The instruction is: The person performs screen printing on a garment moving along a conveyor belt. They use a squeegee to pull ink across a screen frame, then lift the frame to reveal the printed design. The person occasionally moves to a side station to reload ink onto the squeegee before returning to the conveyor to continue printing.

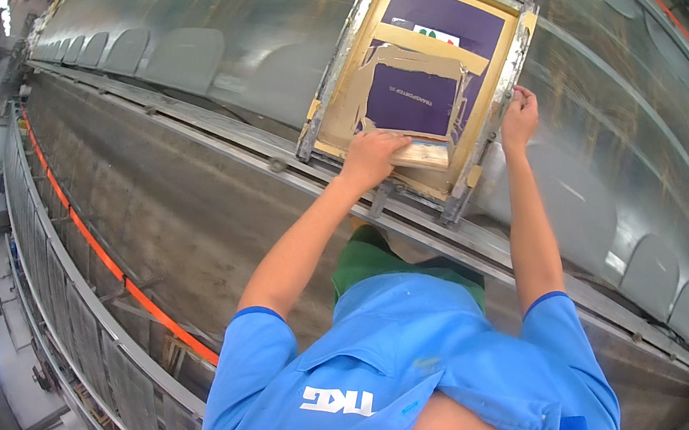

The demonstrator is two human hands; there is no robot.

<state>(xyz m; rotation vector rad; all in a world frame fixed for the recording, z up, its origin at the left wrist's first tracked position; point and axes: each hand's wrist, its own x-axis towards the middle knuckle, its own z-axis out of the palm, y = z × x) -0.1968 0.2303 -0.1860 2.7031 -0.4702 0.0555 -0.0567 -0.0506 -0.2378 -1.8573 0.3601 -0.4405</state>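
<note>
The long grey desk (237, 5) is carrying the rectangular, silver-edged metal frame (342, 53), left of your right grip (519, 118), which is seemingly steadying it; whether it is pinching, I cannot tell. Your left grip (378, 157) is pinching the oblong pale wooden block (428, 155), probably for control.

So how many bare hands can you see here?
2: the left grip, on the wooden bar inside the frame, and the right grip, by the frame's right edge.
</note>
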